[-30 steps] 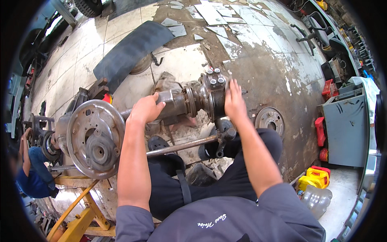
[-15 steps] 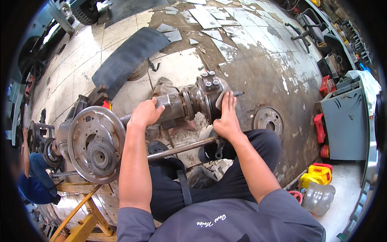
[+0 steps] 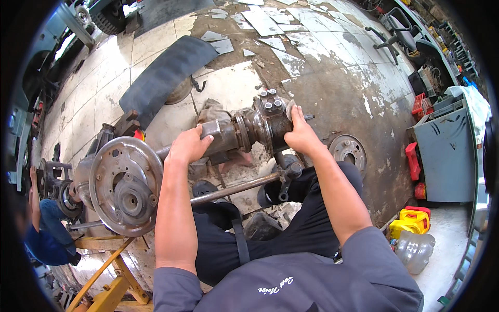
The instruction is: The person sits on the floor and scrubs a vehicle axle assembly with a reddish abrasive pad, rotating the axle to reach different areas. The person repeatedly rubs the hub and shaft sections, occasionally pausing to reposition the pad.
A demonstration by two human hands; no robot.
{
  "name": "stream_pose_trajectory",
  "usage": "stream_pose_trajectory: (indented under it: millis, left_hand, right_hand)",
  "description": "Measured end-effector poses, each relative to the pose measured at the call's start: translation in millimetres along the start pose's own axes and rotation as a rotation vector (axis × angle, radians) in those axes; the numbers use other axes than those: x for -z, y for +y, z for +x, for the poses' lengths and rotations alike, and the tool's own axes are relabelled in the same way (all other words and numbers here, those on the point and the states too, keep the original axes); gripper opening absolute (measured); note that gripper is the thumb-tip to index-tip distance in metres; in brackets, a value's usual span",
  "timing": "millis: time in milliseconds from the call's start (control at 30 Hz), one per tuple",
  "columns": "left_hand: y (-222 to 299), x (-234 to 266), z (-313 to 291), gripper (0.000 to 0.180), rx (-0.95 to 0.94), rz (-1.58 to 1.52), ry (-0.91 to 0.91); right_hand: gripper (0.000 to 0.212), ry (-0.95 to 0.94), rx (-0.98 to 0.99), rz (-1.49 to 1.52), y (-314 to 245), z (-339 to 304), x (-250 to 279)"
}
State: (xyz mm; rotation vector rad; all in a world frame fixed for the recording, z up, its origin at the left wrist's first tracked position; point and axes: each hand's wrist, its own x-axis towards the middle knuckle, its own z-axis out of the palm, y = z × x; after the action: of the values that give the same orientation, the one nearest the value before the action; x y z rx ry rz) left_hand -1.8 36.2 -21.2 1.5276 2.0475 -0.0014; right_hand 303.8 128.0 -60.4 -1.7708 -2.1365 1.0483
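A greasy vehicle axle lies across in front of me, its steering knuckle at the right end with several bolt heads on top. My left hand curls over the squared part of the axle housing. With its fingers stretched along the knuckle's right end, my right hand presses a small greyish-tan pad against it. Whether the pad is cloth or abrasive paper I cannot tell. A threaded stub pokes out beyond the fingers. Below runs a steering rod, its joint by my knee.
A round backing plate with a hub stands at the axle's left. Another round plate lies on the floor to the right. A yellow stand is at lower left, near another person. A grey cabinet stands at right.
My right hand has slid with the pad up around the knuckle's end and turned slightly, uncovering the knuckle's side and the rod joint below. My left hand stays in place.
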Motion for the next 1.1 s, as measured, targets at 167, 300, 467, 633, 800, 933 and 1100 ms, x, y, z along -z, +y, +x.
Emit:
stream_pose_trajectory:
  millis: [167,300,467,633,800,933,1100]
  left_hand:
    - [5,5,7,0.063,-0.017,0.019,-0.027]
    - [7,6,2,0.063,0.026,-0.004,-0.029]
    - [9,7,4,0.064,0.036,0.002,-0.027]
    - [-1,-1,3,0.055,-0.030,0.030,0.032]
    - [8,8,5,0.063,0.004,0.004,-0.031]
    - [-4,0,6,0.065,-0.027,-0.004,0.013]
    - [-1,0,6,0.062,-0.033,-0.015,0.013]
  right_hand:
    - [0.094,0.167,0.098,0.403,35,-2,-19]
    - [0.054,-0.182,-0.125,0.902,17,13,20]
    - [0.067,-0.051,-0.283,1.007,6,16,28]
    - [0.076,-0.004,-0.051,0.608,6,31,12]
    - [0.072,0.025,-0.081,0.804,15,47,10]
    - [0.077,0.154,-0.105,0.628,25,40,2]
    - [0.076,0.206,-0.284,0.827,37,53,2]
